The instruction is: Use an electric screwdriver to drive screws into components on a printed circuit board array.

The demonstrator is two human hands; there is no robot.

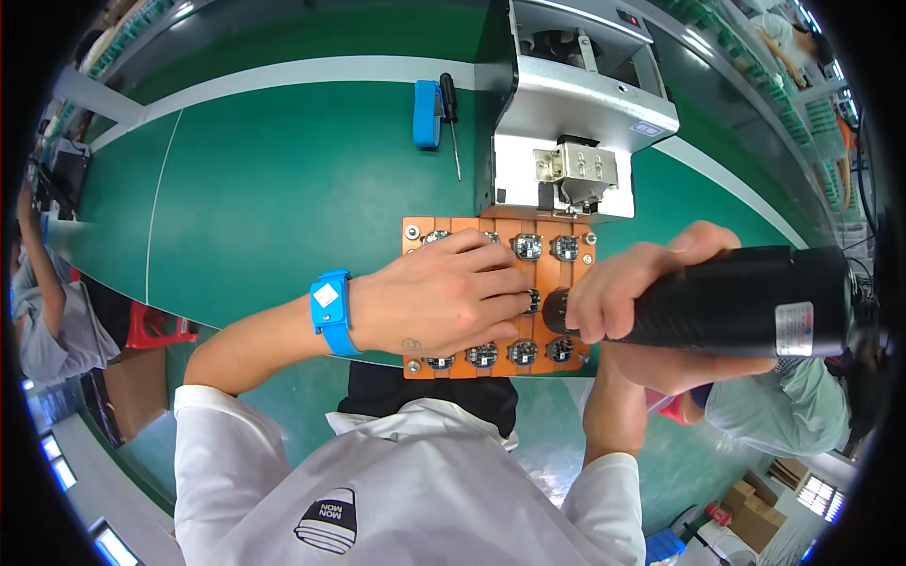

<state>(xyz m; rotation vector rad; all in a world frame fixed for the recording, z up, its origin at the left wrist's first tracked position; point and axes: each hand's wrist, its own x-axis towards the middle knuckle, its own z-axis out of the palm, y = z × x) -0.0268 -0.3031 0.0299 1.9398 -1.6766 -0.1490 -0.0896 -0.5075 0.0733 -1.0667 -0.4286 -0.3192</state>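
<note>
An orange fixture plate [451, 225] lies at the table's near edge, with rows of small round circuit boards [528, 247] set in it. My left hand [448, 294] rests palm down over its left and middle part, fingers stretched out and slightly apart, the tips by a board in the middle row. It covers several boards. A blue wrist strap [330, 311] circles that wrist. My right hand [618, 288] is closed round a thick black electric screwdriver [727, 300], held sideways. Its front end [557, 311] sits over the plate's right side, and its tip is hidden.
Behind the plate stands a metal machine [576, 104] with a silver mechanism [587, 170] at its front. A black-handled screwdriver [450, 104] and a rolled blue strap [427, 115] lie left of it on the green table [283, 189]. Other people sit at far left and right.
</note>
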